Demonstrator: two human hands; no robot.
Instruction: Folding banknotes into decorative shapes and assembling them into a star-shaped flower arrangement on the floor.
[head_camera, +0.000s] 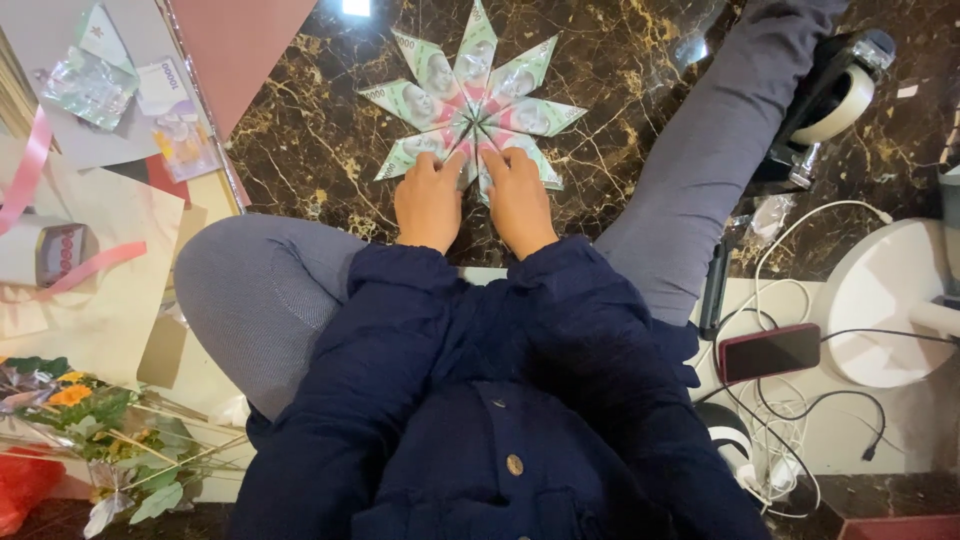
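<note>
From the head camera, the person sits on a dark marble floor (640, 60) with gold veins, knees spread in grey trousers and dark blue sleeves reaching forward. Between the knees lies a star of folded banknotes (470, 100), green and pink, its points fanning out towards the top of the view. The left hand (428, 200) rests on the star's lower left part, fingers curled down onto the paper near the centre; its grip is not closed round anything, only pressing flat. The right hand (517, 198) lies just beside it on the lower right part, fingertips also at the centre, pressing and not clasping. The two hands nearly touch each other.

Around the star the floor is bare on the upper left and upper right, so the points have open room there. The left knee bounds the space below left, and the right leg runs diagonally up the right side, near the star's right points but apart from them. Beyond that leg stands a black tape dispenser (835, 95). Lower right, a dark red phone (768, 351) lies among white cables (790, 290), beside a round white base (885, 300). On the left are sheets of paper, a pink ribbon (30, 165), loose banknotes (90, 85) and a small bunch of flowers (90, 410), all well apart from the hands.
</note>
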